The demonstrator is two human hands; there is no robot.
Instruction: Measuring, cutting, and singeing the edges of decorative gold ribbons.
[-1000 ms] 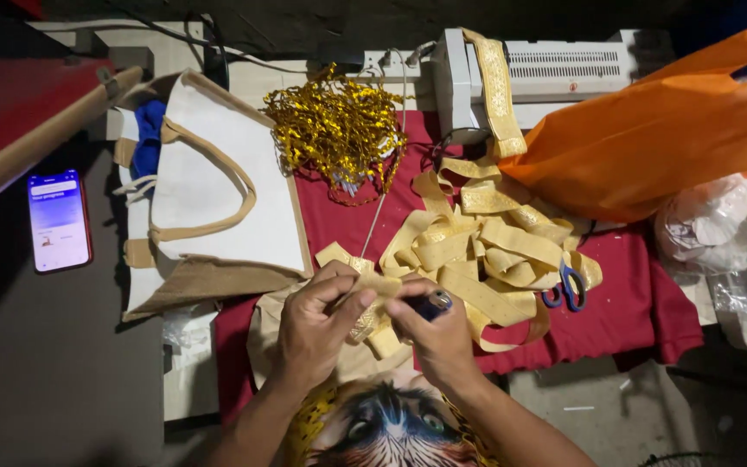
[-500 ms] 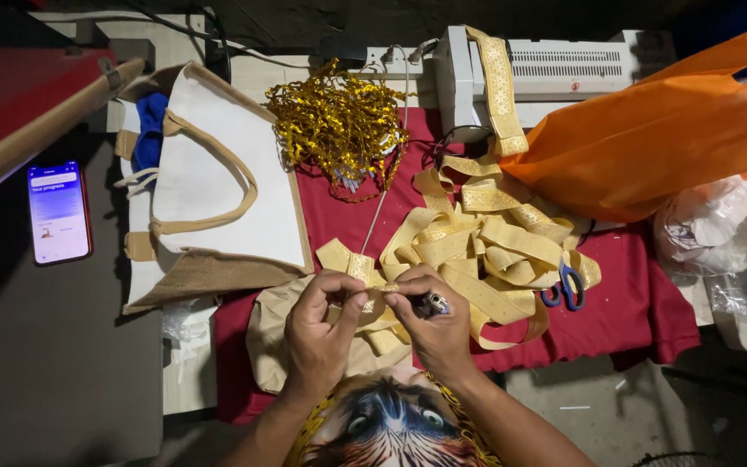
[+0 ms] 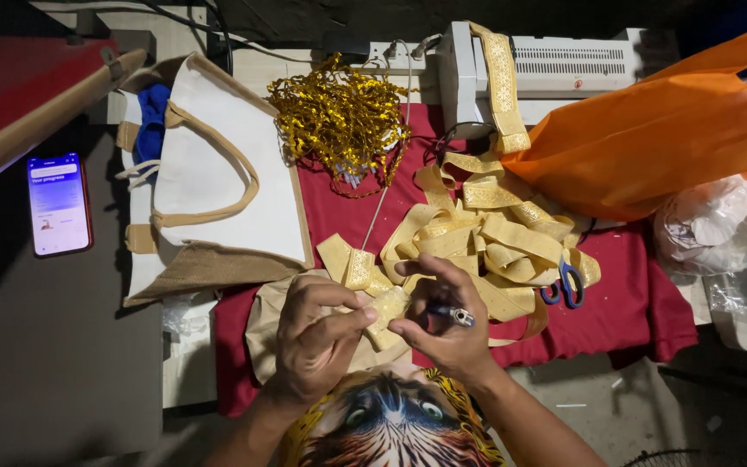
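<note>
Fingers of the left hand are curled, thumb and forefinger pinched on a short folded piece of gold patterned ribbon. Fingers of the right hand close on the same piece from the other side; a small dark lighter with a metal top is tucked in this hand, though its exact grip is hard to make out. Both hands meet at the near edge of the dark red cloth, which serves as landmark below.

On the red cloth, just beyond the right hand: loose heap of wide gold ribbon, one strip running up over the white box-shaped machine at the cloth's far edge. Blue-handled scissors lie at the right side of the heap, touching it. Tangle of shiny gold sequin trim sits on the far part of the cloth. Thin pale stick lies between the trim and the hands.

Left of the cloth and overlapping its edge: cream canvas tote bag with tan jute handles and base. Further left, well apart: smartphone with lit screen. Right of the cloth: large orange fabric bag, with crumpled clear plastic bags beside it
</note>
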